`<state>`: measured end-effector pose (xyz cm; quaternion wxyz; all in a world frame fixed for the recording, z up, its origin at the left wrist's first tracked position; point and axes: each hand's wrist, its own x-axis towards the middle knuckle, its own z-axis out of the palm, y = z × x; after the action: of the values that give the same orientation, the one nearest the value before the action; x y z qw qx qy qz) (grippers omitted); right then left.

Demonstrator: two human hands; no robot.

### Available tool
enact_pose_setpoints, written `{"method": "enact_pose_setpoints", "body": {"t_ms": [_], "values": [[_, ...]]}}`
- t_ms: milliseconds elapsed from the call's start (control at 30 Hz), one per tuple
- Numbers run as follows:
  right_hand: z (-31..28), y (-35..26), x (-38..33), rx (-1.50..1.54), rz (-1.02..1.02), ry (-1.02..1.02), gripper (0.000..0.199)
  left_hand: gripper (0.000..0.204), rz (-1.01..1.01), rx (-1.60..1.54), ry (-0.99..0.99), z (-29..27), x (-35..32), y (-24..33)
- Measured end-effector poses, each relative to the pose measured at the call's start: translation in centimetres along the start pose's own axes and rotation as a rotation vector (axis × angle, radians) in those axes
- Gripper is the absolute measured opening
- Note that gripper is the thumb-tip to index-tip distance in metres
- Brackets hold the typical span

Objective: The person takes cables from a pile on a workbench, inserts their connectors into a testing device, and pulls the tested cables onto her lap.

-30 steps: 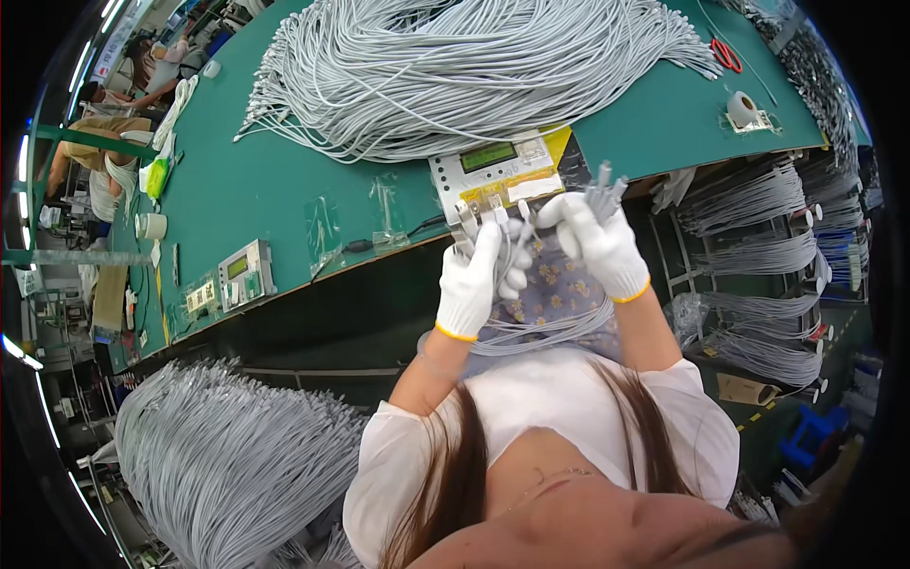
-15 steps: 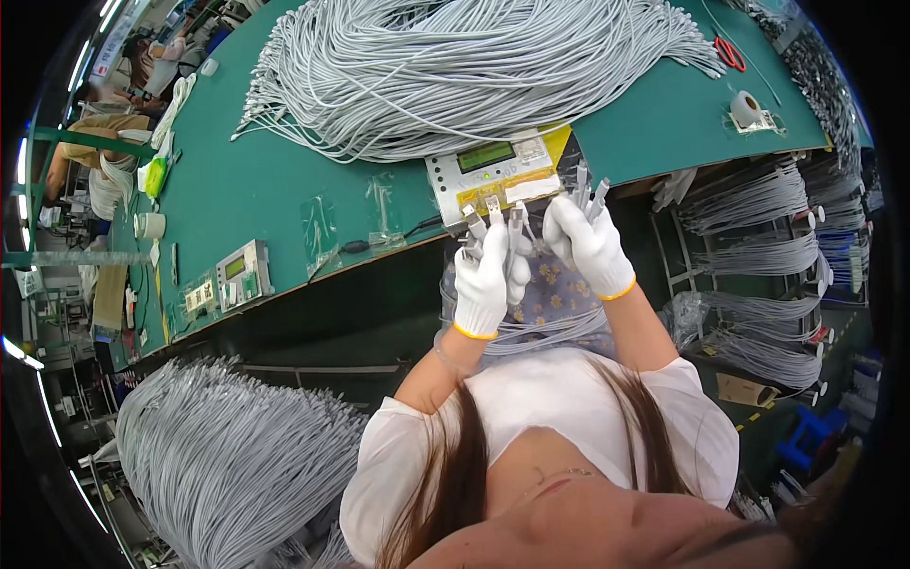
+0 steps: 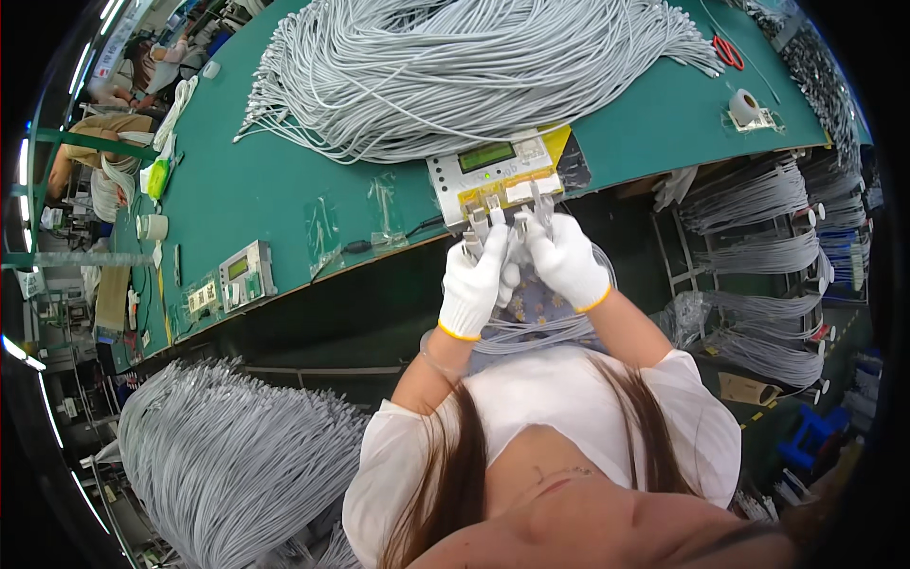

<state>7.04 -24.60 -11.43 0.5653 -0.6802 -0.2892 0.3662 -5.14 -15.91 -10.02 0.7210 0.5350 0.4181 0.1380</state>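
Observation:
White gloves cover both my hands at the near edge of the green bench. My left hand (image 3: 474, 283) is closed round several USB cable plugs (image 3: 481, 226), their metal ends pointing up. Close beside it, my right hand (image 3: 566, 261) grips more cable plugs (image 3: 542, 202), held up against the front of the cable tester (image 3: 455, 177). The tester is a pale box with a green screen, a small green light and yellow tape along its front. Whether any plug sits in a socket I cannot tell. Grey cables (image 3: 531, 334) run down over my lap.
A big heap of grey cables (image 3: 455, 85) covers the bench behind the tester. Red scissors (image 3: 728, 52) and a tape roll (image 3: 744, 106) lie at right. A second tester (image 3: 245, 275) stands at left. Cable bundles (image 3: 237, 465) hang lower left; more hang on a rack (image 3: 664, 251) at right.
My right hand has moved left and closer to my left hand, bringing its plugs to the tester's front. My left hand has shifted slightly down and left.

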Motion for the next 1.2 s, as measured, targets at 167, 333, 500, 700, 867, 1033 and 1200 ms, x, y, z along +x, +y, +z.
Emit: {"method": "enact_pose_setpoints", "body": {"t_ms": [167,333,500,700,867,1033,1200], "values": [[-0.1,0.1,0.8,0.015,0.095,-0.033,0.037,0.028,-0.070,-0.065,-0.166,-1.3,0.6,0.3],[0.9,0.2,0.9,0.047,0.117,0.076,0.042,0.033,-0.065,-0.075,-0.173,-1.6,0.5,-0.5],[-0.1,-0.5,0.5,-0.160,-0.064,0.064,0.044,0.040,0.080,-0.016,-0.011,-1.0,-0.1,-1.1],[-3.4,-1.7,-0.3,0.067,0.067,0.117,0.035,0.038,-0.023,-0.103,-0.114,-1.5,-0.8,0.8],[-3.2,-1.1,-0.6,0.350,-0.128,-0.066,0.035,0.040,0.019,-0.265,-0.071,0.6,-0.1,0.3],[-3.1,-0.5,-0.3,0.335,0.033,-0.087,0.035,0.035,0.079,-0.015,0.013,1.2,-0.6,-1.6],[-3.6,-0.4,-0.3,0.273,0.082,-0.090,0.039,0.039,0.045,-0.163,0.019,1.0,-0.2,-1.7]]}}
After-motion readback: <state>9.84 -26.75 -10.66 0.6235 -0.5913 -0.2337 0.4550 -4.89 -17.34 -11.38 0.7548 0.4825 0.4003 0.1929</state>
